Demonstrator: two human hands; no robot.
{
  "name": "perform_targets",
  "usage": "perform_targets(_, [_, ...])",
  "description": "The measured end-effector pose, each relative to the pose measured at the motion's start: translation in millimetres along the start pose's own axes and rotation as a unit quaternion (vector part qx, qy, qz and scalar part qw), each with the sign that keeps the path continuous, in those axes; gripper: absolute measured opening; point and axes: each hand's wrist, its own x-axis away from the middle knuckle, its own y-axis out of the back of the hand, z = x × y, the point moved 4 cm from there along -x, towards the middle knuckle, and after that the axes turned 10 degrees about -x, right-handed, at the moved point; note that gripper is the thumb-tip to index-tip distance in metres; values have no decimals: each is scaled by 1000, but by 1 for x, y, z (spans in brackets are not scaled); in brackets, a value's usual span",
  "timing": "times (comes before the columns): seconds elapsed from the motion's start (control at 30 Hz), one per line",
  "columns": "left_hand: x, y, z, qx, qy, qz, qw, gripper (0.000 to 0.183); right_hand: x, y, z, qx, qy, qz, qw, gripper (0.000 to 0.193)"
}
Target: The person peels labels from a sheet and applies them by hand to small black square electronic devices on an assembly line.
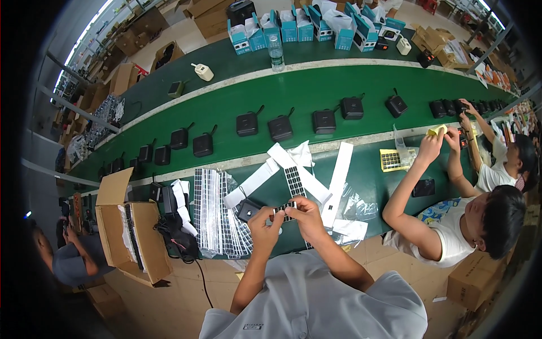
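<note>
Between my two hands is a short strip of black stickers on a white backing [279, 209], pinched at its two ends. My left hand [264, 227] closes on its left end, and my right hand [308, 219] grips the right end. Just left of my left fingers lies a small black box-shaped device [247, 209] with a strap. A longer strip of black stickers [294, 181] rests on the bench beyond my fingers, among white paper strips [340, 178]. Left of my hands, many sticker strips [210, 212] are fanned out in a pile.
Black strapped devices [247, 124] stand along the green belt [226, 99]. An open cardboard box [132, 226] and dark cables [178, 234] are at left. At right, a co-worker's arms [415, 175] hold something yellow. Beyond the belt stand a bottle [276, 53] and blue boxes [289, 29].
</note>
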Motion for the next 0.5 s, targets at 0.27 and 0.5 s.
perform_targets(0.27, [-12, 5, -22, -70, -145, -17, 987, 19, -8, -3, 21, 272, 108, 12, 956, 21])
perform_targets(0.5, [-19, 0, -23, -150, -188, -4, 971, 13, -3, -31, 66, 615, 391, 138, 670, 18])
